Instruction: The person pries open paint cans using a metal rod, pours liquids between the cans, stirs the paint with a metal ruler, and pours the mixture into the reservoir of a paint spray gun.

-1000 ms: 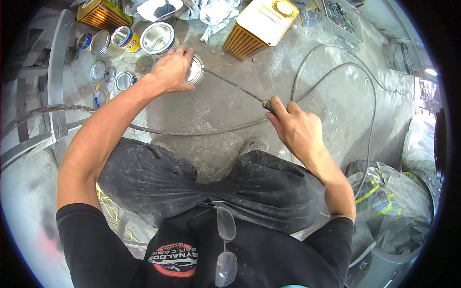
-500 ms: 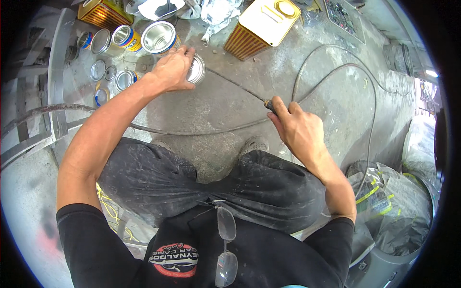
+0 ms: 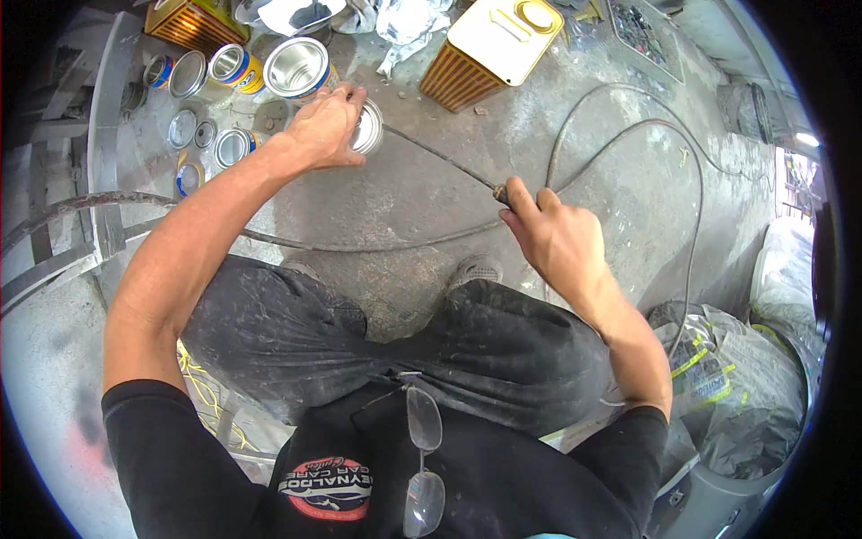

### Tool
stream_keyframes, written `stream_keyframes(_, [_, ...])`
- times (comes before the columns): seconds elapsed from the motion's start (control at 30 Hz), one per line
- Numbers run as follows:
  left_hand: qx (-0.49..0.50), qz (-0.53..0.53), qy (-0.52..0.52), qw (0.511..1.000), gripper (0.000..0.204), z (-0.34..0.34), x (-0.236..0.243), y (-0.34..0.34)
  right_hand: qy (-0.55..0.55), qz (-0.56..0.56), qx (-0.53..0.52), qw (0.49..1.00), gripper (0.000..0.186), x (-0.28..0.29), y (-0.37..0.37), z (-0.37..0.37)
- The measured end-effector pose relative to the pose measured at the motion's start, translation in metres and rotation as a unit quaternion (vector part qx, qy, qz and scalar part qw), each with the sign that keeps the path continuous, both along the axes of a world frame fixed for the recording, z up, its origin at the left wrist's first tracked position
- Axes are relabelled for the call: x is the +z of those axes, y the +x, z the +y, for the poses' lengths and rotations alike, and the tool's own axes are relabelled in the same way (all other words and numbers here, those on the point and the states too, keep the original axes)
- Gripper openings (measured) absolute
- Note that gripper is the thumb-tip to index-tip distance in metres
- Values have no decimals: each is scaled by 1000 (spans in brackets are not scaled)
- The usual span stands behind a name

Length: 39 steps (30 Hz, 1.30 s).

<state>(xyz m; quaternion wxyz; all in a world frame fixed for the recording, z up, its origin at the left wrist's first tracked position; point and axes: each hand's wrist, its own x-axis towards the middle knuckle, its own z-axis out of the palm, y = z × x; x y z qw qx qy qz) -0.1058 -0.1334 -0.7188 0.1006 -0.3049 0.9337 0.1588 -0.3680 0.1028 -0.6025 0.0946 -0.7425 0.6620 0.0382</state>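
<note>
gripping a small round silver metal can (image 3: 366,128) in the upper left of the frame, the left hand (image 3: 323,126) wraps it; the right hand (image 3: 555,241) clenches a long thin dark-handled metal rod (image 3: 449,164) at centre, tip at the can.

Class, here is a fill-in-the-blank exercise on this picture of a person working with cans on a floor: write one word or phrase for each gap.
1. The left hand rests on top of a small metal ____.
2. The right hand grips the handle of a long ____, whose shaft reaches to the can.
3. The square yellow tin lies on the ____.
4. A pair of ____ hangs from the collar of the black shirt.

Missing words: can; screwdriver; floor; glasses
</note>
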Motion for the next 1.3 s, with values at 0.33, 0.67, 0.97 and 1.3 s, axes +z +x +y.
stream_keyframes(0.33, [7,2,51,999,99,-8,12,-3,-42,32,-1,999,34,-19,3,-1])
stream_keyframes(0.67, [4,41,73,996,93,-11,15,3,26,21,-32,999,33,-7,-2,-25])
stream_keyframes(0.97, [-25,32,89,995,93,-17,15,3,-27,-123,-4,992,35,-32,-30,-28])
stream_keyframes(1.3, [-80,8,40,996,111,8,10,13,-37,37,62,997,38,-5,-19,-20])
